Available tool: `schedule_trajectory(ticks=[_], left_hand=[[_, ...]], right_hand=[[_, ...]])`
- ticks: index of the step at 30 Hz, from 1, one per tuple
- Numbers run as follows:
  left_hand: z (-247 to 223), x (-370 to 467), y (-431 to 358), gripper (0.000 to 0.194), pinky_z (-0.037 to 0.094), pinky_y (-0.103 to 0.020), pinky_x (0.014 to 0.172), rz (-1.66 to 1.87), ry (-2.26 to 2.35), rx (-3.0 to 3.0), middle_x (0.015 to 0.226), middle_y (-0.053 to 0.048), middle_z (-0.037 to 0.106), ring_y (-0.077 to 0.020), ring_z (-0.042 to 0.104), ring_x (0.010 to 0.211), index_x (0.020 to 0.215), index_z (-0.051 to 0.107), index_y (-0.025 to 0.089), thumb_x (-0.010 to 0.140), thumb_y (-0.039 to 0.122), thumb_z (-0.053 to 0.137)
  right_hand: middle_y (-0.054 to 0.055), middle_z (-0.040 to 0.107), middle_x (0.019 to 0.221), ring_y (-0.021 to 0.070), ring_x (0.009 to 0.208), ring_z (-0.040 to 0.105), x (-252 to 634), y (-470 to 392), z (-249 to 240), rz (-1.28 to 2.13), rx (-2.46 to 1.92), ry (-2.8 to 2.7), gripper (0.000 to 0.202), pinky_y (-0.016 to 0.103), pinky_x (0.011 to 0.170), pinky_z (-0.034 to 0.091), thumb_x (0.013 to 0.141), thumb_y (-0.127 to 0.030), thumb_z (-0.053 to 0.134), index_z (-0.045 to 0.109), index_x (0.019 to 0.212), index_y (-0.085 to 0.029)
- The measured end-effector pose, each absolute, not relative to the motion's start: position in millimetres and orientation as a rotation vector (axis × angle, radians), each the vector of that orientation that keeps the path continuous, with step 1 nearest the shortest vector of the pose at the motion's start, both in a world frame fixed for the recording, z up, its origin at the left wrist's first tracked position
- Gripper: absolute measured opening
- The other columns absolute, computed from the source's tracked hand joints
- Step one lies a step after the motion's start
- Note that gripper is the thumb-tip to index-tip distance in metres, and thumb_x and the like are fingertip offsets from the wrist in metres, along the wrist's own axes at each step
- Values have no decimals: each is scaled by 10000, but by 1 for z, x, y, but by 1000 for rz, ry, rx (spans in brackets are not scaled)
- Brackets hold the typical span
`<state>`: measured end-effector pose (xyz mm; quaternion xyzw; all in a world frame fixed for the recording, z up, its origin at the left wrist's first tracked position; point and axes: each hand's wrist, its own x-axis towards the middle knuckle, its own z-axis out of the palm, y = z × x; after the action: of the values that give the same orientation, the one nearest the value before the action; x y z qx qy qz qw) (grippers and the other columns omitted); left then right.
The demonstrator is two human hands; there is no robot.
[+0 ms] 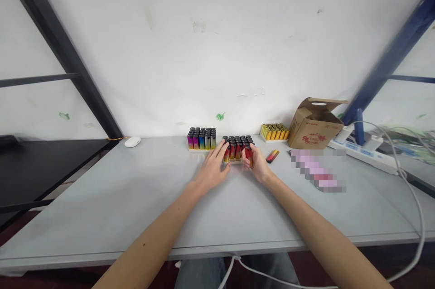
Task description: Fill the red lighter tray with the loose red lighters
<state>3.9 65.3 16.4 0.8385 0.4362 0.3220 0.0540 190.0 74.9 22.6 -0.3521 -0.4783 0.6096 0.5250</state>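
Rows of red-and-yellow lighters with black tops (238, 149) stand upright in a pale tray at the middle of the table. My left hand (212, 169) rests against the left side of this group, its fingers stretched out and the thumb apart. At the right front corner, my right hand (255, 164) has its fingers closed round a red lighter (249, 156), which stands upright. One loose red-and-yellow lighter (272, 156) lies on the table just right of my right hand. Left of the group is a tray of purple, blue and silver lighters (201, 139).
Yellow lighters (274, 132) stand in a tray beside an open cardboard box (316, 128). A blurred pink item (317, 171) lies to the right, near a white power strip (365, 154) with cables. A white oval case (132, 142) is at the back left.
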Motion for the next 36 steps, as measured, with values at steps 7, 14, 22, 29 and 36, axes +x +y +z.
schedule_trajectory(ticks=[7, 14, 22, 29, 36], left_hand=[[17, 4, 64, 626, 331, -432, 1145, 975, 1319, 2538, 1595, -70, 253, -264, 319, 1429, 1505, 242, 252, 929, 277, 486], [14, 2, 67, 626, 359, -434, 1130, 965, 1340, 2532, 1602, -49, 240, -266, 344, 1414, 1502, 250, 259, 923, 256, 486], [12, 1, 70, 632, 327, -429, 1154, 997, 1307, 2550, 1601, -56, 239, -249, 320, 1431, 1499, 253, 255, 915, 232, 495], [12, 1, 69, 622, 358, -434, 1134, 987, 1312, 2542, 1606, -43, 227, -256, 326, 1426, 1501, 250, 267, 927, 258, 489], [15, 1, 67, 623, 385, -433, 1111, 962, 1318, 2528, 1609, -40, 216, -264, 359, 1404, 1502, 248, 273, 926, 258, 484]], right_hand=[[-63, 323, 429, 87, 383, 273, 192, 79, 19, 1252, -853, -1156, 427, 239, 406, 236, 867, -552, 406, 490, 635, -204], [-21, 522, 673, 139, 606, 509, 188, 69, 24, 959, -817, -1499, 274, 275, 599, 447, 942, -459, 433, 473, 806, -225], [94, 625, 1011, 221, 943, 598, 193, 68, 20, 238, -926, -1824, 232, 373, 856, 490, 953, -354, 470, 634, 998, -196], [76, 693, 1024, 210, 897, 668, 194, 71, 13, 321, -1000, -1775, 232, 359, 814, 537, 931, -316, 503, 596, 1117, -213], [60, 703, 1049, 214, 972, 679, 192, 70, 12, 385, -1044, -1800, 221, 364, 853, 528, 924, -302, 501, 558, 1126, -231]])
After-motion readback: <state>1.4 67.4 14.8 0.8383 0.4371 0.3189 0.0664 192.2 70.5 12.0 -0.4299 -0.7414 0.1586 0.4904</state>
